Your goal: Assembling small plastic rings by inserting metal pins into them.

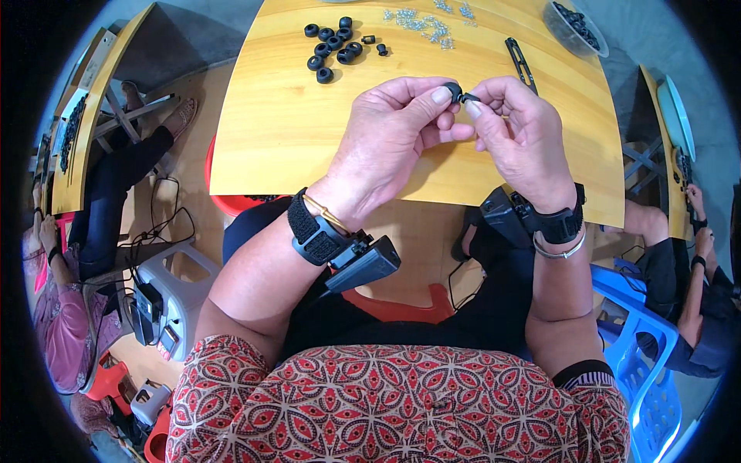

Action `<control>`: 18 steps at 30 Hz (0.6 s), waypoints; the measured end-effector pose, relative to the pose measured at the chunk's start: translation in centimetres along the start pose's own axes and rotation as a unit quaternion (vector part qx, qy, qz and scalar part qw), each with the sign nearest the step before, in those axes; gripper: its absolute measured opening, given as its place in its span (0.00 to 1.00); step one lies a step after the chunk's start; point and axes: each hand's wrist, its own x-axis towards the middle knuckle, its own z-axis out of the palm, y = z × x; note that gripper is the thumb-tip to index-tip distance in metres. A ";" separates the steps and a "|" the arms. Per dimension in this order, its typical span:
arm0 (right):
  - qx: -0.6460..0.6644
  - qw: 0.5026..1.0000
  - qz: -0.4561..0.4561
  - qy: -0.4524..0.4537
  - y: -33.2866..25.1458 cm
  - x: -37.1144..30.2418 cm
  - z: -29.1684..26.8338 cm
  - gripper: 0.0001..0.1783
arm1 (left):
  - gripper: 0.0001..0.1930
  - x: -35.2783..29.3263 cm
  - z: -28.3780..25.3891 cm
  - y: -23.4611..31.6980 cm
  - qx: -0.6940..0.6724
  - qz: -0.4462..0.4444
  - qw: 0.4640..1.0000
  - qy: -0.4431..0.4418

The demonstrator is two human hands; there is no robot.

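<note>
Just above the near part of the wooden table (pixel 494 166), both my hands are raised close together. My left hand (pixel 382 135) pinches a black round wheel (pixel 454 89) between thumb and fingers. In the fingertips of my right hand (pixel 529 131) is a small black part (pixel 469 98), up against the wheel's right side. Fingers cover much of both pieces, so I cannot tell whether they are joined. Beyond my left hand lies a group of black wheels (pixel 333 43). Two small black spool-like pieces (pixel 381 50) rest beside them.
Small silvery pieces, perhaps screws (pixel 432 31), are scattered at the far side. A black slotted strip (pixel 520 65) lies beyond my right hand. A clear tub (pixel 575 31) of black parts stands far right. A red basin (pixel 231 204) shows below the table's left edge. People sit on both sides.
</note>
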 end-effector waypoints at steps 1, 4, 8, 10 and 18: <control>0.007 1.000 -0.003 -0.001 0.2 0.0 0.0 0.06 | 0.09 0.0 0.0 0.0 0.003 -0.002 1.000 0.003; 0.041 0.999 0.022 -0.009 0.1 0.0 0.0 0.06 | 0.09 0.0 -0.1 0.1 -0.048 -0.037 0.998 0.003; 0.060 0.997 0.047 -0.013 -0.4 0.0 -0.1 0.06 | 0.10 0.2 -0.6 0.1 -0.075 -0.041 0.996 -0.033; 0.050 0.998 0.044 -0.018 -0.5 0.0 -0.3 0.06 | 0.10 0.1 -0.6 0.0 -0.079 -0.038 0.995 -0.040; 0.059 0.997 0.041 -0.029 -0.3 0.1 -0.1 0.06 | 0.10 0.1 -0.3 0.1 -0.056 -0.034 0.998 -0.026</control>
